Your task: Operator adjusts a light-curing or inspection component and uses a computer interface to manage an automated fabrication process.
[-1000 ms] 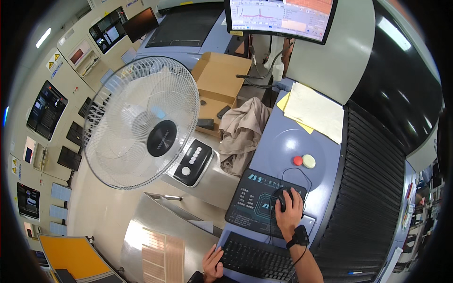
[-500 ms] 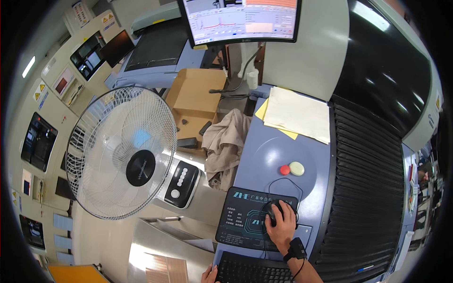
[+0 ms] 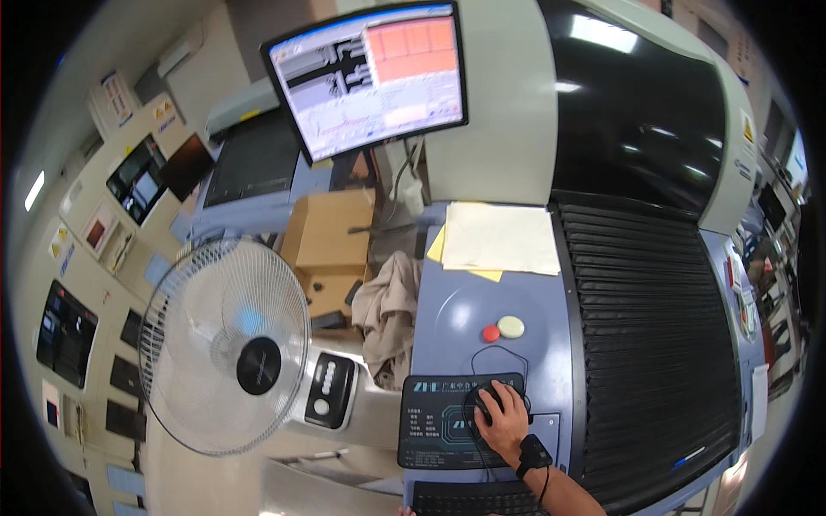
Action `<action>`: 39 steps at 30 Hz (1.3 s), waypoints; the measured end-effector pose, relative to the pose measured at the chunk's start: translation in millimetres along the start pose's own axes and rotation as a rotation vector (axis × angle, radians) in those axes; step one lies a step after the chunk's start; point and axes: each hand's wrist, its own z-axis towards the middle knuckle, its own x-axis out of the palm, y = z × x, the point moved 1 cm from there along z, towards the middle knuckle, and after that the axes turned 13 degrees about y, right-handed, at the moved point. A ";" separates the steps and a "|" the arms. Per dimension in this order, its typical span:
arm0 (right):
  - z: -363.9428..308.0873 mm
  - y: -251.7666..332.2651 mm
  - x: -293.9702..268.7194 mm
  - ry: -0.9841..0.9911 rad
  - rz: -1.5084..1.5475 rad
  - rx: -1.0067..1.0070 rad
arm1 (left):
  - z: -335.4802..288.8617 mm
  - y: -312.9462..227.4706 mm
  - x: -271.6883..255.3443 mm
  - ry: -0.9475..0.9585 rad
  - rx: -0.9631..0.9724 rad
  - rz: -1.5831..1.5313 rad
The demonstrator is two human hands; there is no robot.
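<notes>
Black, rounded plastic mouse (image 3: 484,404) (likely light, stiff, best held by its sides) sat under the cupped right hand (image 3: 506,427); I couldn't tell what the left hand (image 3: 406,512) held.

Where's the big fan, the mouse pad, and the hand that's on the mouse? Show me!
Fan (image 3: 259,365): head view, on the round black centre of its front.
Mouse pad (image 3: 440,426): head view, on its bare surface, left of the hand.
Right hand (image 3: 506,423): head view, on its back.
</notes>
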 end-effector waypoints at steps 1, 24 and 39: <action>-0.1 -1.7 1.7 0.018 -0.010 -0.001 | 3.6 3.3 4.2 -0.004 -0.011 -0.010; -4.0 -3.1 13.5 0.022 -0.025 0.010 | 16.4 14.8 1.5 0.003 -0.036 -0.037; -10.3 1.2 18.2 0.032 -0.033 0.011 | -18.2 7.8 -3.5 -0.006 -0.067 -0.036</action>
